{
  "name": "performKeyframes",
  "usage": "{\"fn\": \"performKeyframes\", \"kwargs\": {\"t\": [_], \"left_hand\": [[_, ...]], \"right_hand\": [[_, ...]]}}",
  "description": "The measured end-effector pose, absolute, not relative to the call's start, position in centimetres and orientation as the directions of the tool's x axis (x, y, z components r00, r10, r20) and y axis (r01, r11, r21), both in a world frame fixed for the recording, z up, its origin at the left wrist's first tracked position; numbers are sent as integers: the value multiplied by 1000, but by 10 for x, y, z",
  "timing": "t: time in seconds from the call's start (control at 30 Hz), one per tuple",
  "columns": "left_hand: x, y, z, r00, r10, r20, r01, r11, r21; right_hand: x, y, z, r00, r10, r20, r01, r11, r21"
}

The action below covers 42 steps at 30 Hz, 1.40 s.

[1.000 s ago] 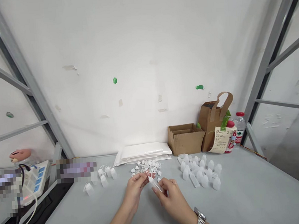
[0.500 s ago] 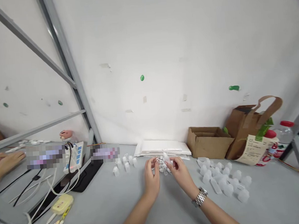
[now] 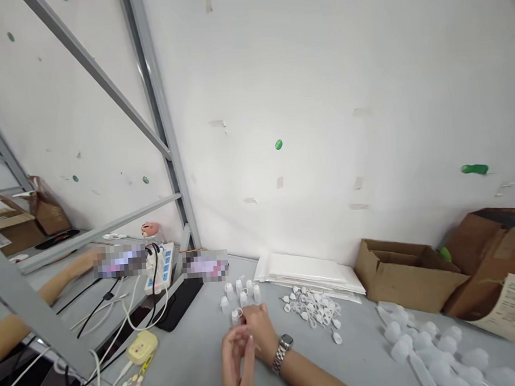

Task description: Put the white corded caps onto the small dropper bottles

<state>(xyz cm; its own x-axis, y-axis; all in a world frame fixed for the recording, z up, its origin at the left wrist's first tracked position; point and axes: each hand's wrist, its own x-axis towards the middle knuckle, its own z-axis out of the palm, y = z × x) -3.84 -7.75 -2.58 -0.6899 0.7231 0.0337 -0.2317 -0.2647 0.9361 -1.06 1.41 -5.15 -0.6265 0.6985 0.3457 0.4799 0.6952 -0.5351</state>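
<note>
Translucent plastic bottles [image 3: 427,346] lie massed right of the hands, left [image 3: 236,359] and right [image 3: 260,328], past loose white looped caps [image 3: 312,310]; few white capped bottles [image 3: 240,291] stand left. Hands curled; grip cannot be told.

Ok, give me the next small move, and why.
Probably set the capped plastic bottle down from the right hand beside the upright capped bottles: it is already at the edge of that group, while the loose caps lie further right.

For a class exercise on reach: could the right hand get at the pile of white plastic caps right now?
Probably yes: the right hand lies just left of the white plastic caps, and only grey tabletop separates them; no object stands between.
</note>
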Motion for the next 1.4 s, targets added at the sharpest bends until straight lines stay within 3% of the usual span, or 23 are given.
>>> {"fn": "performKeyframes", "kwargs": {"t": [0.23,0.33,0.47,0.6,0.67,0.77,0.87,1.07,1.4], "left_hand": [[-75,-85,-50,-651,757,-53,-226,-126,966],[-70,-82,-52,-661,750,-31,-222,-156,962],[-49,-73,-53,-539,842,13,-167,-122,978],[-28,-53,-52,-230,969,87,181,-45,982],[-17,-41,-50,-62,990,123,387,-89,918],[-2,-27,-46,44,993,106,625,-110,773],[12,-18,-42,73,995,68,668,-99,738],[35,-18,-42,29,999,44,712,-52,701],[11,0,-31,-99,992,73,830,42,556]], "right_hand": [[-22,5,-44,-560,802,210,615,572,-543],[13,-10,-33,-518,822,236,635,555,-537],[82,-33,-26,-324,915,240,721,403,-563],[155,-59,-45,-26,975,219,761,162,-628],[187,-72,-58,126,971,205,777,31,-628],[226,-87,-65,278,935,219,787,-91,-610],[250,-89,-53,322,907,273,852,-153,-500],[256,-63,-31,205,920,333,979,-191,-74],[243,-56,-48,215,918,333,976,-218,-29]]}}
